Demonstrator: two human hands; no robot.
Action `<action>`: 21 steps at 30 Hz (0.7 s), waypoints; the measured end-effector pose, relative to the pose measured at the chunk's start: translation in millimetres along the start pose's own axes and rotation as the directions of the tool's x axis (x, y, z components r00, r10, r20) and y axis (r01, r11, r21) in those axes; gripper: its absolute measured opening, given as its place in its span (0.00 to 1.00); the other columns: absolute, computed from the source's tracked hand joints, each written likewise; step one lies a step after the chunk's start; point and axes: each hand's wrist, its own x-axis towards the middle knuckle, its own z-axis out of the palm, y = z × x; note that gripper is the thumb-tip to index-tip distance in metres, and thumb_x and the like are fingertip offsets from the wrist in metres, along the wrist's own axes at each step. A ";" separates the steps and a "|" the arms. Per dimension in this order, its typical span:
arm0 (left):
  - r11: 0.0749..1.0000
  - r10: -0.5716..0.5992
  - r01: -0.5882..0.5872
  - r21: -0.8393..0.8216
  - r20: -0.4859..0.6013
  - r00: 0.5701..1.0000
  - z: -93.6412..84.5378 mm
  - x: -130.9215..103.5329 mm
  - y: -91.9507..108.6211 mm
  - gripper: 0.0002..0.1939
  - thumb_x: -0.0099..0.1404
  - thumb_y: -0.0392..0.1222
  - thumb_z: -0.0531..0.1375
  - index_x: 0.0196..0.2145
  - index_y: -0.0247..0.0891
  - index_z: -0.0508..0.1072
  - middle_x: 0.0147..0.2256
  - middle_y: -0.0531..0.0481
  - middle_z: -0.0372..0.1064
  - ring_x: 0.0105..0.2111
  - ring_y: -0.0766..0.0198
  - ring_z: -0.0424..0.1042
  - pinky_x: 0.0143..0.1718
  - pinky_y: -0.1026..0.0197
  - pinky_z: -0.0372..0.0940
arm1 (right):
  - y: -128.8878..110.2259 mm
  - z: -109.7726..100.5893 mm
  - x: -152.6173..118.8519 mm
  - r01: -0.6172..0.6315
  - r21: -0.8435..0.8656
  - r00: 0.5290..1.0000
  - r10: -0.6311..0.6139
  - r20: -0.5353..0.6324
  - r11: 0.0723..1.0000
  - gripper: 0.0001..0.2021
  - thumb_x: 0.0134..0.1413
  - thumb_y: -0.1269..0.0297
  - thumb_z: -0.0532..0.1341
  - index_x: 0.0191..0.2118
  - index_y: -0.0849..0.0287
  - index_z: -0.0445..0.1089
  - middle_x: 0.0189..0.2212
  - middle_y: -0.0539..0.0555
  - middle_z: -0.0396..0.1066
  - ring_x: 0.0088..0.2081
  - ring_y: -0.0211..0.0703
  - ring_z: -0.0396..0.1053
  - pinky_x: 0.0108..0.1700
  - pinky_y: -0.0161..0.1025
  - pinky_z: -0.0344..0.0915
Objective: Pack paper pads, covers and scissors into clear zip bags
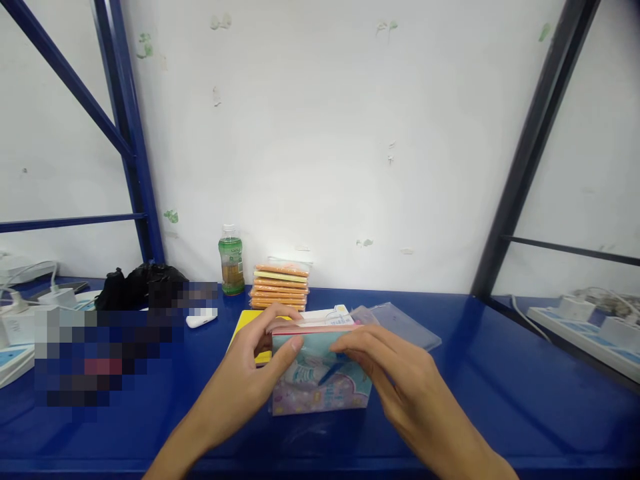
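Observation:
A pastel teal and purple printed packet [320, 390] stands upright at the front of the blue table, its pinkish top edge facing up. It looks glossy, as if wrapped in clear plastic. My left hand [260, 353] grips its upper left side, thumb on the front face and fingers over the top and behind. At the upper right, my right hand [400, 373] has its fingertips pinched together against the front face and edge; what exactly lies between them is partly hidden. Behind the packet lie a yellow item [245, 327], a white card [320, 315] and a clear plastic sleeve [405, 323].
A stack of orange packs [280, 287] and a green-labelled bottle [231, 260] stand by the wall. To the left are a white case [201, 319], a black bag [145, 280] and plugged chargers [25, 320]. A power strip [585, 333] lies right, beside a rack post [530, 153].

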 end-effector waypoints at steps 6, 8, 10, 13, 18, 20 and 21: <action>0.999 -0.018 0.019 -0.036 0.029 0.999 -2.1 -1.2 -0.1 0.17 0.70 0.57 0.60 0.51 0.48 0.67 0.52 0.51 0.74 0.50 0.53 0.75 0.51 0.56 0.68 | -11.6 1.2 1.4 -0.072 -0.039 0.995 0.075 0.067 0.997 0.19 0.71 0.70 0.56 0.60 0.39 0.65 0.54 0.43 0.76 0.54 0.41 0.74 0.55 0.41 0.70; 1.000 -0.022 0.022 0.003 0.040 0.999 -5.1 -2.4 2.0 0.17 0.70 0.56 0.61 0.51 0.49 0.67 0.52 0.52 0.74 0.53 0.53 0.74 0.52 0.56 0.68 | -12.3 -0.9 1.3 -0.074 -0.014 0.997 0.074 0.001 0.997 0.16 0.70 0.67 0.57 0.58 0.39 0.68 0.52 0.43 0.77 0.52 0.40 0.75 0.51 0.38 0.71; 0.997 -0.019 0.015 0.082 0.058 0.998 -9.1 -3.1 5.7 0.16 0.68 0.54 0.63 0.51 0.50 0.68 0.51 0.53 0.75 0.53 0.54 0.75 0.52 0.57 0.67 | -8.9 -4.5 1.1 -0.050 0.002 0.986 0.050 -0.159 0.999 0.13 0.70 0.67 0.57 0.53 0.41 0.71 0.47 0.43 0.78 0.46 0.38 0.75 0.43 0.35 0.71; 0.984 -0.040 0.023 0.177 0.094 0.995 -14.6 -2.4 11.5 0.17 0.68 0.49 0.64 0.53 0.51 0.68 0.49 0.55 0.77 0.48 0.56 0.77 0.49 0.59 0.68 | 4.1 -12.1 -0.1 -0.082 -0.102 0.917 0.035 -0.397 0.991 0.09 0.66 0.64 0.61 0.50 0.45 0.72 0.43 0.47 0.75 0.39 0.40 0.71 0.38 0.37 0.69; 0.978 0.000 -0.018 0.208 0.088 0.996 -17.9 -0.7 10.1 0.11 0.72 0.48 0.59 0.50 0.51 0.69 0.40 0.57 0.77 0.40 0.60 0.76 0.42 0.62 0.67 | 33.6 -21.4 -2.7 -0.312 0.077 0.948 0.316 -0.036 0.947 0.21 0.63 0.52 0.65 0.60 0.41 0.65 0.53 0.50 0.71 0.50 0.47 0.71 0.53 0.47 0.69; 0.972 0.039 -0.052 0.231 0.059 0.998 -18.8 -0.4 5.0 0.07 0.71 0.49 0.60 0.46 0.50 0.70 0.42 0.57 0.75 0.40 0.61 0.74 0.41 0.64 0.65 | 42.3 -22.0 -3.0 -0.352 0.188 0.935 0.334 0.120 0.917 0.15 0.64 0.52 0.64 0.55 0.43 0.70 0.52 0.49 0.72 0.51 0.47 0.71 0.54 0.47 0.69; 0.967 0.057 -0.067 0.247 0.050 0.997 -19.5 -0.3 2.5 0.06 0.71 0.50 0.60 0.44 0.50 0.71 0.42 0.58 0.73 0.39 0.62 0.73 0.40 0.64 0.65 | 45.4 -22.0 -3.0 -0.361 0.221 0.930 0.334 0.151 0.906 0.12 0.64 0.52 0.64 0.51 0.44 0.72 0.50 0.49 0.73 0.49 0.47 0.71 0.53 0.47 0.69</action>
